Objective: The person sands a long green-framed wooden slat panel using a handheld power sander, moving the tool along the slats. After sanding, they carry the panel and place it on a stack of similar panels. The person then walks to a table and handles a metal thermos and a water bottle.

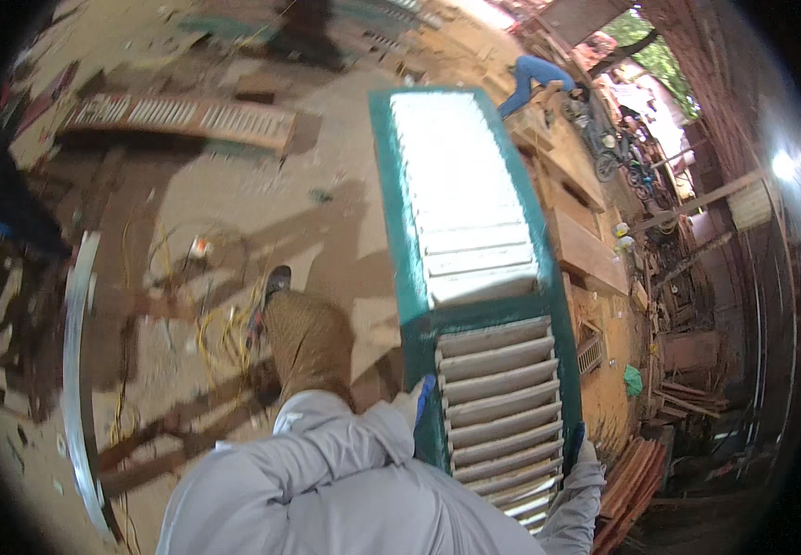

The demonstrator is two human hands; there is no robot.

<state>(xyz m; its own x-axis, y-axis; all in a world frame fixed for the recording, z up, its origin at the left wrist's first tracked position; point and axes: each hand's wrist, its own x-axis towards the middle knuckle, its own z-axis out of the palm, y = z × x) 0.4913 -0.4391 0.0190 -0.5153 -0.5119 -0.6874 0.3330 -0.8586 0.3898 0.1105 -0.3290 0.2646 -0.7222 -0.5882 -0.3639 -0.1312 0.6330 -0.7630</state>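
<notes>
A long louvred shutter with a green frame and pale slats stretches away from my body, tilted. Strong light whitens the slats of its far panel; the near panel lies in shade. My left hand, in a glove with blue fingertips, is closed on the shutter's left edge. On the opposite edge, my right hand grips the frame, its gloved fingers partly hidden. Grey sleeves cover both arms. The shutter's near end is partly hidden by my clothing.
Tangled yellow cables lie on the dusty floor near my foot. Another slatted wooden panel rests at the far left. A metal strip stands left. Rightward are wooden planks, a bent-over person in blue trousers and motorbikes.
</notes>
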